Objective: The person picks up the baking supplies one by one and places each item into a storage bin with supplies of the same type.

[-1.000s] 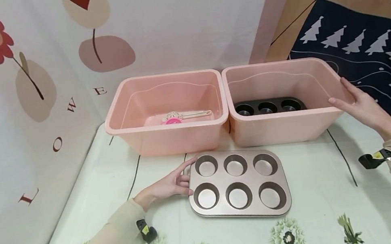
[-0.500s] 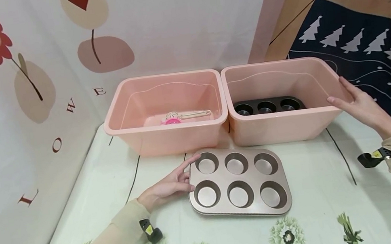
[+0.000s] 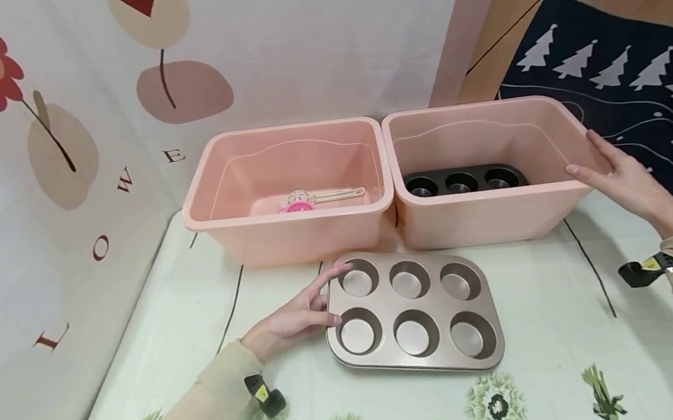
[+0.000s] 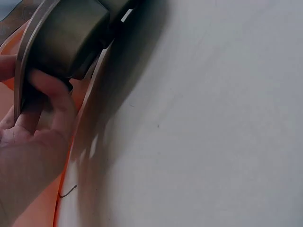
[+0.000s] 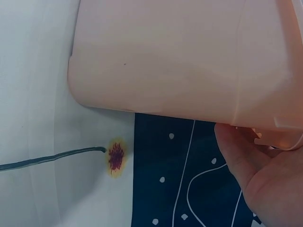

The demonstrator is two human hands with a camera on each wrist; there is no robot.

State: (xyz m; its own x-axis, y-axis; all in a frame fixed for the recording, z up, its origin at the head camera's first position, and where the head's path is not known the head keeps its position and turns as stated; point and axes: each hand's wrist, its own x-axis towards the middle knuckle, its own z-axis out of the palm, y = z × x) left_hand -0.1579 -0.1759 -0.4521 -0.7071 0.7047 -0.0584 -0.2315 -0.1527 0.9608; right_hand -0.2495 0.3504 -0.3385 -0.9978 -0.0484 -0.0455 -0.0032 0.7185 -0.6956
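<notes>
My left hand grips a bronze-coloured muffin pan by its left edge. In the head view its thumb and forefinger lie on top of the pan; in the left wrist view other fingers curl beneath the rim. That side of the muffin pan is raised off the cloth. On the right, my right hand holds the right end of a pink bin at its rim. A dark muffin pan lies inside this bin, its near part hidden by the front wall.
A second pink bin stands to the left, against the first. In it lie a cream long-handled utensil and a small pink item. A patterned curtain rises behind the bins. Floral cloth covers the table.
The left edge of the bronze muffin pan has risen a little, with my left hand shifting slightly right and further over its edge. My right hand stays on the bin.
</notes>
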